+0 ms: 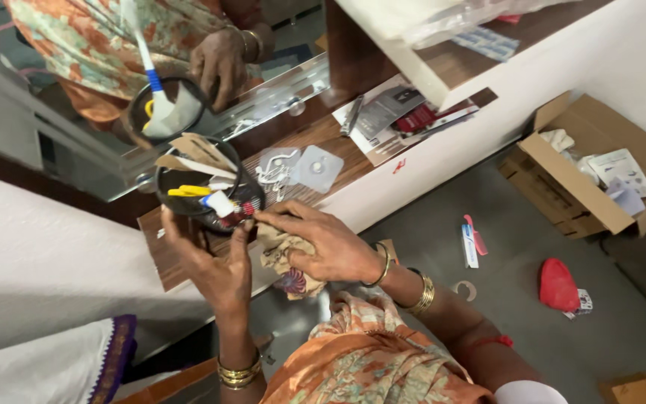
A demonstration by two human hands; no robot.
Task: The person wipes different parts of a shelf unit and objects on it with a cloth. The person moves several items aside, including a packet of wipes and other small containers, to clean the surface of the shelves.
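Grey floor (532,314): largest surface, lower right; carries the loose items listed below.

White wall ledge (502,112): runs diagonally from centre to upper right, beside the wooden shelf.

Wall mirror (76,112): upper left, reflecting the person and the cup.

Wooden shelf (323,142): below the mirror; carries flat clear plastic pieces (293,168), a pen and printed cards and packets (405,112).

Cardboard box (585,172): open, on the floor at right, holding papers and white items.

Patterned cloth (282,258): crumpled, beige with a dark printed patch, just below the cup, held in the right hand.

Black round cup (203,198): tilted, mouth toward the camera, at the shelf's front edge; holds a yellow item, paper strips and a small white piece.

Left hand (214,269): grip wrapped around the underside of the cup, fingers curled up its wall; gold bangles at the wrist.

Right hand (330,243): grip closed on the cloth, fingertips pressed against the cup's rim; gold bangles at the wrist.

Red pouch (558,284): on the floor, lower right, well apart from the hands.

Pink and white toothbrush pack (472,239): on the floor between the ledge and the pouch.
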